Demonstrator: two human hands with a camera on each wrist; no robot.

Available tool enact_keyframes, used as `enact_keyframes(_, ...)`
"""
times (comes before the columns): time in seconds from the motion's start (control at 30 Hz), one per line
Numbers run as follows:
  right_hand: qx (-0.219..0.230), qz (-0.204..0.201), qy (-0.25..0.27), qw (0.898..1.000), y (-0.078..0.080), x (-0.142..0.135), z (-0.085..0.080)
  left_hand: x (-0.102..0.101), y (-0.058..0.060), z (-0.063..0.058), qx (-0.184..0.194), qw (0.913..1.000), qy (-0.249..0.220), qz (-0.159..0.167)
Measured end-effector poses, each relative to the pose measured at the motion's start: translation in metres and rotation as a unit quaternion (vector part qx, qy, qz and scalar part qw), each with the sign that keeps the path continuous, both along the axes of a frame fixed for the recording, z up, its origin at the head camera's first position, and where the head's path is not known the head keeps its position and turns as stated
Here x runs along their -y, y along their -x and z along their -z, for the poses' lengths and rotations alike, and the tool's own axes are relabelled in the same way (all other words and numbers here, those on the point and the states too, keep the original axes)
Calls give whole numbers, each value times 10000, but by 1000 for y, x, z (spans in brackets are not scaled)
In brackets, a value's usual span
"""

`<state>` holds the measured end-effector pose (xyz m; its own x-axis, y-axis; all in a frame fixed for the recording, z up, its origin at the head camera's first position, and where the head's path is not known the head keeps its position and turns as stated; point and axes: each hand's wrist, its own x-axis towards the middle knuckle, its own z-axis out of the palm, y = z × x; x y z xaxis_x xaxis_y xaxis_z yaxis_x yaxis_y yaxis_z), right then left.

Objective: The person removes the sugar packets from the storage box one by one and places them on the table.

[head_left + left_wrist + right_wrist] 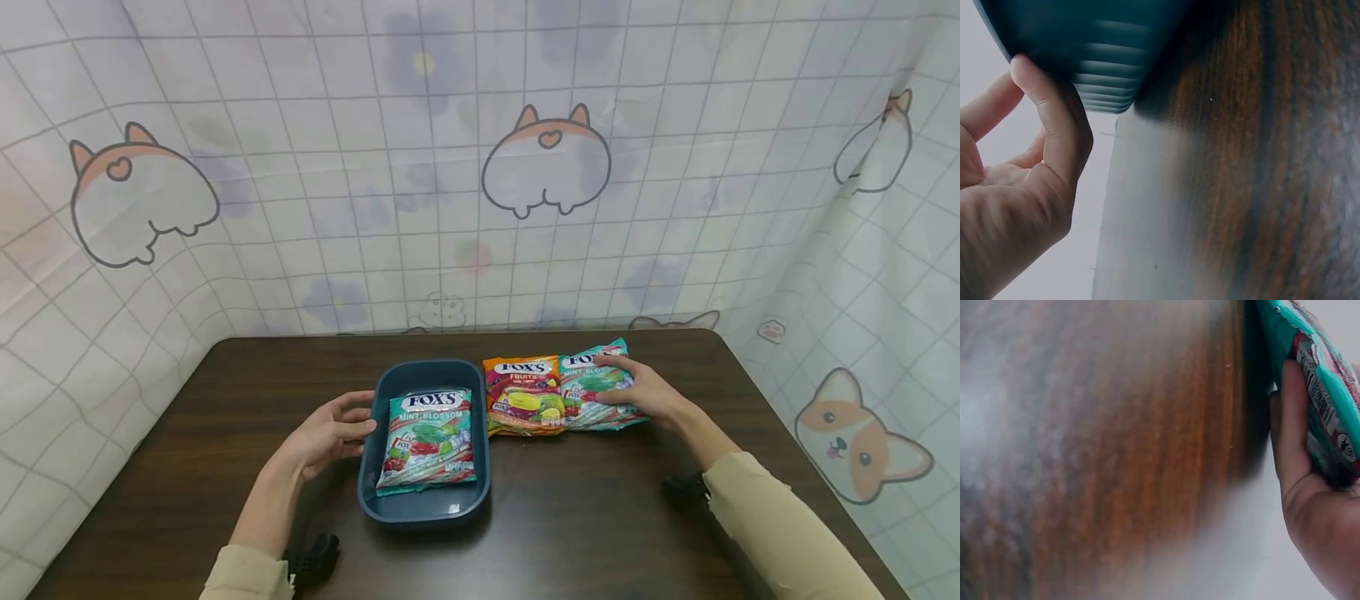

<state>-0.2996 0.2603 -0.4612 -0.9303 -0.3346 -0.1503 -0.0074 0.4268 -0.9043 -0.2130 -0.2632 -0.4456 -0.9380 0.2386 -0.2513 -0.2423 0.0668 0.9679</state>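
A dark blue plastic tray [426, 518] stands on the table with a green Fox's Mint Blossom candy bag [429, 442] lying face up inside it. My left hand [333, 433] is at the tray's left side, its relaxed fingertips touching the outer wall [1104, 56]. To the right of the tray lies an orange and red Fox's Fruits candy bag [522, 396]. Beside that is a second green Mint Blossom bag [588, 385], and my right hand [645, 390] grips it from the right. The right wrist view shows a finger along the edge of this bag [1329, 394].
Everything rests on a dark brown wooden table [570, 517]. A pale checked curtain [375, 208] with cartoon dogs hangs behind the table and along both sides. Black straps with small devices [313, 560] sit at both wrists.
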Motion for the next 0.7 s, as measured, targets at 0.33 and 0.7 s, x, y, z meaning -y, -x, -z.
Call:
enact_keyframes(0.33, -852, -194, -1339, 9871, -6, -1, -5, 0, 0, 2, 35, 10000, 0, 35)
enact_keyframes(0.7, -1657, 381, -1309, 9767, -23, 9, -27, 0, 0, -1, 25, 10000, -3, 23)
